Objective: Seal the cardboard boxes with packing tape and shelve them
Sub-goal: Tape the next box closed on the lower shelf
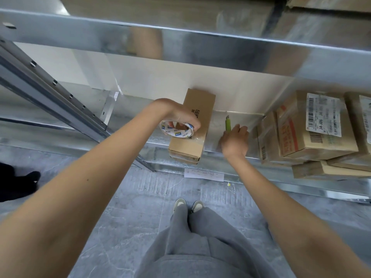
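A long narrow cardboard box (197, 121) lies on the metal shelf (140, 125), its near end at the shelf's front edge. My left hand (178, 115) grips a roll of clear packing tape (176, 130) with a white printed core, held over the box's near left side. Clear tape shows on the box's near end. A green utility knife (228, 123) lies on the shelf just right of the box. My right hand (234, 140) is at the knife's near end, fingers curled on it; how firmly it holds is hard to tell.
Several labelled, taped cardboard boxes (315, 129) are stacked on the shelf at the right. An upper shelf beam (180, 39) runs overhead with boxes above it. A slanted metal upright (50, 85) stands at left. A paper slip (203, 174) lies below the shelf edge. My feet stand on grey tile floor.
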Demonstrator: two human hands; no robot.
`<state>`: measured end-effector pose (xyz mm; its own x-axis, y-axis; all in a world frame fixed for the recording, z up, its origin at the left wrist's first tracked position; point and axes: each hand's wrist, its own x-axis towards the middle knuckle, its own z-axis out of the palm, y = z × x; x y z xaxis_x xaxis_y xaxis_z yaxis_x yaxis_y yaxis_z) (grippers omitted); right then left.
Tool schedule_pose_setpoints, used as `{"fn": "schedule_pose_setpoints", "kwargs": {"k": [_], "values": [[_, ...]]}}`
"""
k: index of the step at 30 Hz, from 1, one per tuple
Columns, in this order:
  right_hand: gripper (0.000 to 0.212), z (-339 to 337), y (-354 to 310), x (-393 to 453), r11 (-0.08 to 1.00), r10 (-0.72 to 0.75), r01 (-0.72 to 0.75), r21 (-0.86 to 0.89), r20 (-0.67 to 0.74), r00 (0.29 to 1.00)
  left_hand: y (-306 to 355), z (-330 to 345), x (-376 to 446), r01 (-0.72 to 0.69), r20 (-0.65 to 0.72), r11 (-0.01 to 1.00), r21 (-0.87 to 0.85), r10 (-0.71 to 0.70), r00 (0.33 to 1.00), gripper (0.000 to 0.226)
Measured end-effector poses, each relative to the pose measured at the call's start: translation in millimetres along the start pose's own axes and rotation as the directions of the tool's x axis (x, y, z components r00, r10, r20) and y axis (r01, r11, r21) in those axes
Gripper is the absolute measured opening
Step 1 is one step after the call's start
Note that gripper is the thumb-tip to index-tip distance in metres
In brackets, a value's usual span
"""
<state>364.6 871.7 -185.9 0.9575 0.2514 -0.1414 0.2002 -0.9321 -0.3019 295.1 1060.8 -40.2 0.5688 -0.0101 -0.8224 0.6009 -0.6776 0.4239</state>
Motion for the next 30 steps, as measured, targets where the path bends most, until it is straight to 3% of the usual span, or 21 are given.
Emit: {"fn": "schedule_pose_setpoints", "kwargs": {"k": [2, 4, 6, 9, 13, 20, 27, 30], "values": [[0.040, -12.8, -9.4, -12.5, 0.958, -0.034, 0.055, 0.281, -0.079, 0.996, -1.7, -0.1, -0.3, 0.000, 0.006, 1.000, -0.004, 0.000, 1.000, 0.031], [0.040, -26.7, -25.8, -32.4, 0.832, -0.068, 0.086, 0.548, -0.053, 0.996, -1.4, -0.3, -0.8, -0.007, 0.012, 1.000, -0.004, 0.007, 1.000, 0.028], [0.043, -34.0, -42.3, -56.9, 0.748, -0.158, 0.110, 0.655, 0.014, 0.987, -0.4, -0.3, -1.2, -0.015, 0.001, 1.000, -0.001, 0.015, 1.000, 0.022], [0.053, -28.0, -54.0, -83.1, 0.713, -0.249, 0.114, 0.692, 0.097, 0.964, 0.4, 0.5, -0.2, -0.002, -0.036, 1.000, 0.017, 0.003, 0.999, 0.016], [0.063, -20.2, -58.0, -90.6, 0.723, -0.198, 0.065, 0.688, 0.117, 0.973, -1.1, 1.0, 0.6, 0.006, -0.038, 1.000, 0.003, -0.006, 0.999, 0.015], [0.056, -31.0, -57.7, -85.6, 0.561, -0.107, -0.163, 0.812, 0.267, 0.958, -1.9, 1.7, -1.7, -0.010, -0.022, 1.000, 0.008, 0.011, 1.000, 0.015], [0.050, -33.5, -62.5, -83.7, 0.572, -0.060, -0.178, 0.801, 0.257, 0.965, -1.4, 1.0, -1.2, -0.021, -0.005, 1.000, 0.014, 0.021, 1.000, 0.015], [0.050, -30.2, -65.2, -83.6, 0.633, -0.068, -0.118, 0.765, 0.206, 0.976, -2.2, 1.2, -5.9, -0.045, -0.005, 0.998, -0.036, 0.045, 0.999, 0.016]]}}
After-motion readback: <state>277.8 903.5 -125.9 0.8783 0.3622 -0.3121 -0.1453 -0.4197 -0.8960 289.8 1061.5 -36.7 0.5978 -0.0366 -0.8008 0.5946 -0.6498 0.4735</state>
